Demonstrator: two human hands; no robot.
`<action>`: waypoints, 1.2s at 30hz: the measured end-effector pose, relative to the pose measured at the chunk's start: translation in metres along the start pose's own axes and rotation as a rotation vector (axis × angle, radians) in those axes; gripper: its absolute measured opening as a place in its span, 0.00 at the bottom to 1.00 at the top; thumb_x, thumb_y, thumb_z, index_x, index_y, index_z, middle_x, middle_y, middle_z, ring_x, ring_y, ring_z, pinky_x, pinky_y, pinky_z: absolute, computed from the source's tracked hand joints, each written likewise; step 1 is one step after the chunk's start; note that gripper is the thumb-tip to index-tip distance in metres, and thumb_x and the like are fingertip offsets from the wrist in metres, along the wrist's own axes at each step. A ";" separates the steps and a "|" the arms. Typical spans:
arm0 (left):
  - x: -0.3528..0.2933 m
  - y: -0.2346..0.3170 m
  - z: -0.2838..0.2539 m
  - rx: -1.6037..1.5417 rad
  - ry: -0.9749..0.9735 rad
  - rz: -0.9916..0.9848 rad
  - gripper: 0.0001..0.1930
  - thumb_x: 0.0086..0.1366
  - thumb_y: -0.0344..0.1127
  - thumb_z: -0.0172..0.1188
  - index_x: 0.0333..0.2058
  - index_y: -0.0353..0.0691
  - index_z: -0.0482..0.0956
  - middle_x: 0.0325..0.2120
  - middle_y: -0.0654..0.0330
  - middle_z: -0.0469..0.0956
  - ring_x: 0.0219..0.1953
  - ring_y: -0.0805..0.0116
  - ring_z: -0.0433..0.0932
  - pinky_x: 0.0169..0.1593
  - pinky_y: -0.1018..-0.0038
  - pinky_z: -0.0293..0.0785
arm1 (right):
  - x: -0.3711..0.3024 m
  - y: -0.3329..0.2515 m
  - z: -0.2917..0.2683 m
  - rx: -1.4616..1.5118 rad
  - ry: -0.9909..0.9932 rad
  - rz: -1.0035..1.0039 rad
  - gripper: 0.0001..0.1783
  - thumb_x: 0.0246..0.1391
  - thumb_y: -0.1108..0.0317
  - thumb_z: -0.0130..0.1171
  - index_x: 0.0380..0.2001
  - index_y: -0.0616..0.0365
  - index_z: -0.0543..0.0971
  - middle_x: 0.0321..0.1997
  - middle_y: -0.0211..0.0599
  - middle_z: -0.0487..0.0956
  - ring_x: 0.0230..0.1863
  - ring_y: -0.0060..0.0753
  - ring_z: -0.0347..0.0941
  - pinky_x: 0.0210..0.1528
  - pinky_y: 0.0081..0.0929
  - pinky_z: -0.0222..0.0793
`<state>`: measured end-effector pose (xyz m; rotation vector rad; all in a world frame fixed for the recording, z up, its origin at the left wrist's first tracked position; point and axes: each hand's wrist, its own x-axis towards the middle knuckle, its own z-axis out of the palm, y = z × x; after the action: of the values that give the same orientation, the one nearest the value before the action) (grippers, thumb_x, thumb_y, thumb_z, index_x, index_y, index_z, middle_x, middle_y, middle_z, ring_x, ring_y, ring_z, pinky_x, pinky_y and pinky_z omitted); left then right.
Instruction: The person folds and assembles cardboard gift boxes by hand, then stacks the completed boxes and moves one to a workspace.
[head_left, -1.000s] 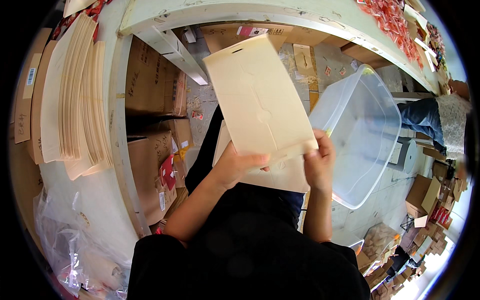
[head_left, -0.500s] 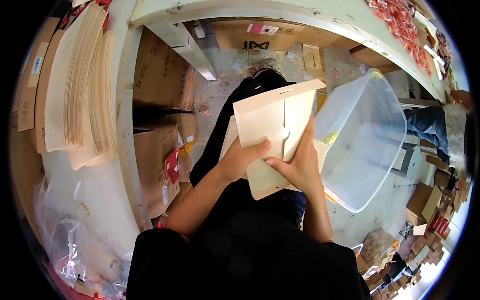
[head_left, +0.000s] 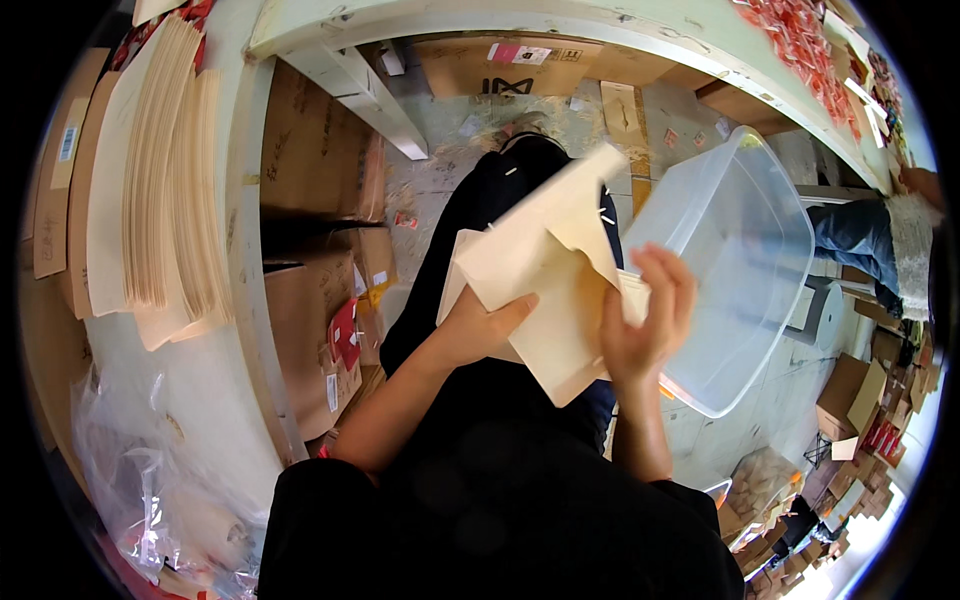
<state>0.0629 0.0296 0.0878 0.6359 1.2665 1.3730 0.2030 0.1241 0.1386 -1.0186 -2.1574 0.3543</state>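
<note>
The left hand (head_left: pixel 478 326) clamps a cream card piece (head_left: pixel 555 310) along its left side: the thumb lies flat on the upper face, the remaining fingers are hidden beneath. The right hand (head_left: pixel 645 315) is positioned at the right edge of the card piece, with its fingers parted, half-curled and grasping nothing; thumb contact with the card cannot be determined owing to motion blur.

The card piece is located above the person's lap, tilted, with a raised flap at its upper right. Further cream sheets (head_left: pixel 456 262) lie beneath it. A clear plastic bin (head_left: pixel 740 300) stands to the right, near the right hand. On the counter (head_left: pixel 205 390) at left, a stack of cream cards (head_left: pixel 150 190) is located behind crumpled clear plastic wrap (head_left: pixel 150 490). Cardboard boxes (head_left: pixel 310 320) stand alongside, below counter level.
</note>
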 end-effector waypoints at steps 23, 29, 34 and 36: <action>0.004 0.018 -0.004 0.139 0.036 0.311 0.26 0.65 0.48 0.37 0.50 0.28 0.58 0.42 0.54 0.67 0.44 0.69 0.67 0.46 0.75 0.64 | -0.026 -0.012 0.018 0.957 -0.470 0.550 0.05 0.54 0.71 0.47 0.28 0.60 0.65 0.22 0.27 0.67 0.23 0.11 0.58 0.24 0.12 0.54; 0.006 0.024 -0.012 0.035 -0.160 0.346 0.28 0.62 0.47 0.45 0.53 0.31 0.54 0.45 0.54 0.66 0.46 0.66 0.66 0.49 0.74 0.62 | -0.025 -0.013 0.016 0.985 -0.462 0.555 0.07 0.53 0.71 0.48 0.24 0.60 0.65 0.24 0.30 0.70 0.21 0.12 0.58 0.23 0.12 0.55; 0.018 -0.013 -0.055 -0.942 -0.462 -0.222 0.31 0.61 0.48 0.47 0.58 0.40 0.48 0.47 0.57 0.65 0.46 0.67 0.66 0.51 0.73 0.63 | -0.008 -0.034 0.006 0.652 -0.598 0.126 0.10 0.43 0.69 0.58 0.26 0.61 0.69 0.34 0.39 0.75 0.31 0.40 0.68 0.35 0.29 0.63; 0.020 -0.006 -0.038 -1.098 -0.462 -0.302 0.32 0.62 0.48 0.46 0.59 0.42 0.46 0.46 0.58 0.65 0.46 0.68 0.67 0.51 0.75 0.63 | -0.010 -0.032 0.009 0.633 -0.752 0.078 0.11 0.42 0.67 0.59 0.28 0.61 0.70 0.38 0.41 0.74 0.33 0.42 0.68 0.37 0.30 0.62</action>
<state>0.0259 0.0352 0.0659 -0.0316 0.1225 1.3220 0.1831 0.0959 0.1439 -0.6421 -2.3520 1.5435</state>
